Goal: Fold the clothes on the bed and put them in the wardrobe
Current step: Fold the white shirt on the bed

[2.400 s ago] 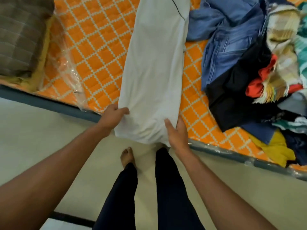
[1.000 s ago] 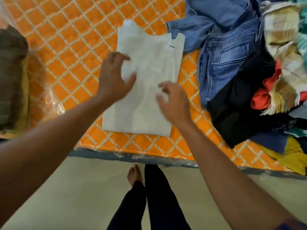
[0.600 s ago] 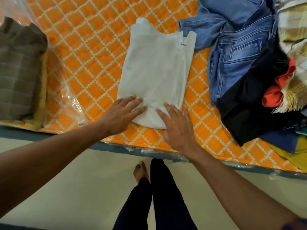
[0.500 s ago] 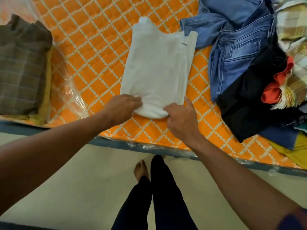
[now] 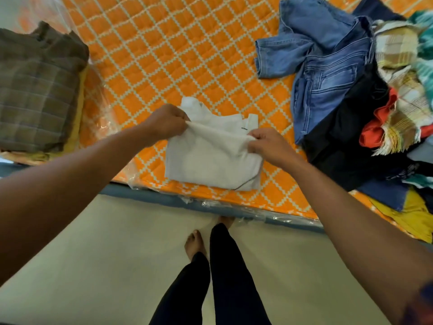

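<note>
**Both your hands pinch the white garment's raised edge**

Nearest to you, your legs (image 5: 225, 282) in dark trousers and one bare foot (image 5: 195, 245) stand on the pale floor (image 5: 105, 249), close against the bed's blue-grey edge (image 5: 150, 195). Just past that edge the white garment (image 5: 210, 165) lies on the orange quilted bed (image 5: 164, 55), folded into a short block.

Your left hand (image 5: 164, 124) has its fingers curled, pinching the left corner of the garment's top layer. Your right hand (image 5: 269, 146) pinches the right corner in the same way, thumb over fabric. Between them the layer's edge is held raised and slightly slack above the layers beneath, whose far end shows beyond your knuckles.

Half a second ago both hands gripped the near hem by the mattress edge and the garment lay long across the quilt. That hem has since been carried up and away from you, so the garment is now roughly half as long.

Farther off, blue jeans (image 5: 328, 78) and a mixed pile of clothes (image 5: 386, 118) lie to the right. A folded brown checked stack (image 5: 35, 90) sits far left, with clear plastic wrap (image 5: 98, 109) beside it.
</note>
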